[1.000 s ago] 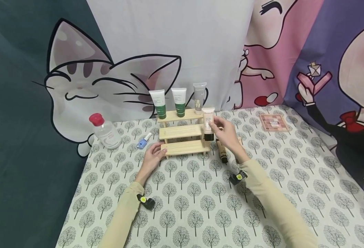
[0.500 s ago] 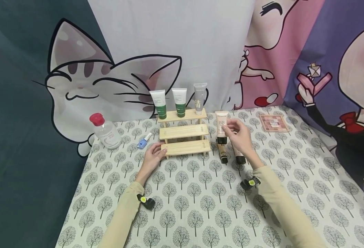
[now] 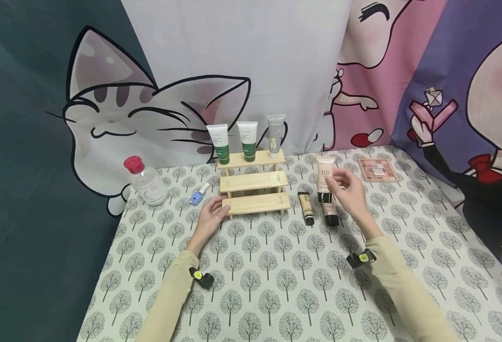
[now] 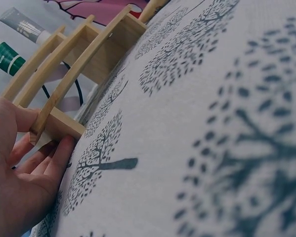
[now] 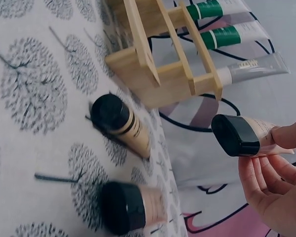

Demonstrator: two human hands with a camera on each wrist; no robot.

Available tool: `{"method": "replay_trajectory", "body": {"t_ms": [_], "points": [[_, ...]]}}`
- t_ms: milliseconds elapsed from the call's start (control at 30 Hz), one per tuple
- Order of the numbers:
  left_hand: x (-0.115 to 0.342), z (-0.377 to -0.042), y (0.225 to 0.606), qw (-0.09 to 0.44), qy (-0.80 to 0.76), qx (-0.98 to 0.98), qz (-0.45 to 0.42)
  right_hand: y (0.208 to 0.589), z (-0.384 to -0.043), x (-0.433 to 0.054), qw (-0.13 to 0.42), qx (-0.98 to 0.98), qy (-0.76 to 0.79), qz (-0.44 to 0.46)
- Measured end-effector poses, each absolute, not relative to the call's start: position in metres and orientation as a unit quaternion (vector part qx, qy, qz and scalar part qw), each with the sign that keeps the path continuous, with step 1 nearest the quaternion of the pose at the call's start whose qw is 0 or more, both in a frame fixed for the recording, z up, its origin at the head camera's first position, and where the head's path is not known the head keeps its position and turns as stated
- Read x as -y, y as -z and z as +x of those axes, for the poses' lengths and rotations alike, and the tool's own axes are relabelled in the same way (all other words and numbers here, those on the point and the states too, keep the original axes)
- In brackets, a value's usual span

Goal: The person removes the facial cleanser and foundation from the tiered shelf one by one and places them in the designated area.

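right grip (image 3: 351, 194) pinched closed on a beige tube (image 3: 324, 179), left grip (image 3: 209, 219) pinching a wooden shelf (image 3: 255, 181), 3 tubes (image 3: 247, 141) standing on top

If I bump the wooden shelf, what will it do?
The wooden shelf probably won't bend, because it looks like solid wood. It might slide rather than topple, since it's wide and built like stairs. The three tubes standing on top could tip, though: they're tall and narrow.
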State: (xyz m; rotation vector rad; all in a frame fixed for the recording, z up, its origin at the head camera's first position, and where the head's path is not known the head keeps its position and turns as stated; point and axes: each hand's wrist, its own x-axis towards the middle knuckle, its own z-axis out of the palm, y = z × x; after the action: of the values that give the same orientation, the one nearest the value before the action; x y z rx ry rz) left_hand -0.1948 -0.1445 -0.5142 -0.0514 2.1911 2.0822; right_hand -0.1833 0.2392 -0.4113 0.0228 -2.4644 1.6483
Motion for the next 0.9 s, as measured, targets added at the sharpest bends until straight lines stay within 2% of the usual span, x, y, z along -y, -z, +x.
{"method": "replay_trajectory", "body": {"t_ms": [200, 367, 900], "points": [[0.145, -0.195, 0.514, 0.064, -0.685, -0.726, -0.017, 0.428, -0.185, -0.255, 0.108, 0.834, -0.541, -0.002], [0.145, -0.195, 0.515, 0.064, -0.683, -0.727, -0.022, 0.447, -0.187, -0.27, 0.101, 0.85, -0.517, -0.018], [0.145, -0.195, 0.515, 0.064, -0.687, -0.723, -0.022, 0.469, -0.18, -0.3, 0.073, 0.883, -0.461, -0.046]]}}
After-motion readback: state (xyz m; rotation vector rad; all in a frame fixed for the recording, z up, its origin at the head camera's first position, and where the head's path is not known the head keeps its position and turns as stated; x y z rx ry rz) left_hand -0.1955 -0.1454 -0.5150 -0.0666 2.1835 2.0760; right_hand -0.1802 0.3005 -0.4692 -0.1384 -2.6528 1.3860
